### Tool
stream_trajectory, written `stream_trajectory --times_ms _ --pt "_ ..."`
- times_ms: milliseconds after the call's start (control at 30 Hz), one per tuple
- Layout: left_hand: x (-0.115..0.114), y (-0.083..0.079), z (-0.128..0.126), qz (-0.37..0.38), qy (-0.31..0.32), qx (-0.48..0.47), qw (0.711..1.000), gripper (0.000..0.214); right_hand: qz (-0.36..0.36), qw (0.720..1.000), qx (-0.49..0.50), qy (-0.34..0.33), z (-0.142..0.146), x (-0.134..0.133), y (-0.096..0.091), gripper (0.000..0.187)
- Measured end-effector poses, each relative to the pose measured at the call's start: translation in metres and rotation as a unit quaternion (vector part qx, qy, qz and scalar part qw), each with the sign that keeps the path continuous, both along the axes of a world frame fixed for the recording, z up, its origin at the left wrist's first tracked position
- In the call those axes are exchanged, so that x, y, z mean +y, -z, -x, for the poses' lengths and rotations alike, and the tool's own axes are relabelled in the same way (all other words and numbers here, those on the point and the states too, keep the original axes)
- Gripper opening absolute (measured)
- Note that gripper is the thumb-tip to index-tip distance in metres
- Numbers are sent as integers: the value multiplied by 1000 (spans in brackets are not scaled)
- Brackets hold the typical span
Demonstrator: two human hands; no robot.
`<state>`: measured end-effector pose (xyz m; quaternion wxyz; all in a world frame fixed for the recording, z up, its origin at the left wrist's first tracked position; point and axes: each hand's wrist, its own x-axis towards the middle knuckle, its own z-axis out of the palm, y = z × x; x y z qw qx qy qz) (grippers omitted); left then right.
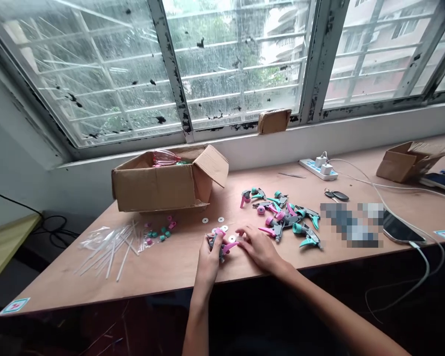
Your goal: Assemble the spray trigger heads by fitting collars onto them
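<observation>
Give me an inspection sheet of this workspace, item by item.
surface: plywood table top, pale bare wood
job's things: teal-and-pink trigger sprayer heads heaped mid-table; white washers; clear dip tubes; small teal and pink caps; clear pink bottle in an open cardboard box
clutter: power strip, keys, smartphone, second cardboard box; one pixelated item
grips: left hand holds a sprayer head; right hand beside it, contact unclear
cables: white charger cable; black cable below the table's left end
surroundings: barred window, flaking frame

Rain-streaked barred windows (pixel 241 59) light a plywood desk (pixel 48 289) beside a white wall (pixel 18 128)
</observation>
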<state>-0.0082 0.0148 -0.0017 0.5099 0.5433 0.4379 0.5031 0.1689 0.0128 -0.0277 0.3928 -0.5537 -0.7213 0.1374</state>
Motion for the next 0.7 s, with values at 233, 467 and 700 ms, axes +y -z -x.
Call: stream_trajectory --times_ms 233,467,700 --pt "-12 -2 2 -34 77 27 996 37 -26 996 74 -29 -2 -11 0 17" --pt "-15 -2 7 -22 134 57 989 32 -19 983 162 -88 -9 -13 -5 30" --pt "-8 4 8 -5 152 47 987 34 -145 967 184 -96 -6 -15 0 17"
